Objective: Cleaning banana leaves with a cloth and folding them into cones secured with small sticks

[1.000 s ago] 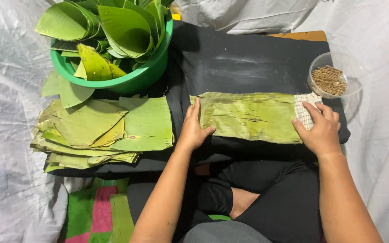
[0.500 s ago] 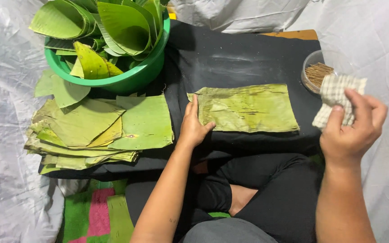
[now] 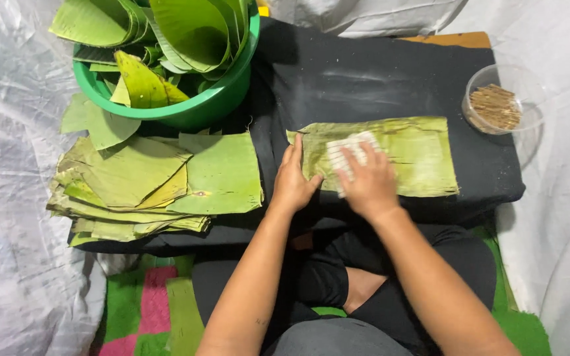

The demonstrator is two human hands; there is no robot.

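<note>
A rectangular piece of green banana leaf (image 3: 409,153) lies flat on a black cloth-covered board (image 3: 364,79). My left hand (image 3: 293,182) presses flat on the leaf's left end, fingers together. My right hand (image 3: 367,181) rests on the left half of the leaf and presses a white checked cloth (image 3: 347,150) against it; the cloth is blurred.
A stack of cut banana leaf pieces (image 3: 153,181) lies at the left. Behind it a green basin (image 3: 212,105) holds rolled leaves. A clear round container of thin brown sticks (image 3: 496,105) stands at the right. White plastic sheeting (image 3: 8,165) surrounds the board.
My right hand lifted the checked cloth off the leaf's right end, raised it at the right, then brought it down onto the leaf's left half. My left hand stayed put.
</note>
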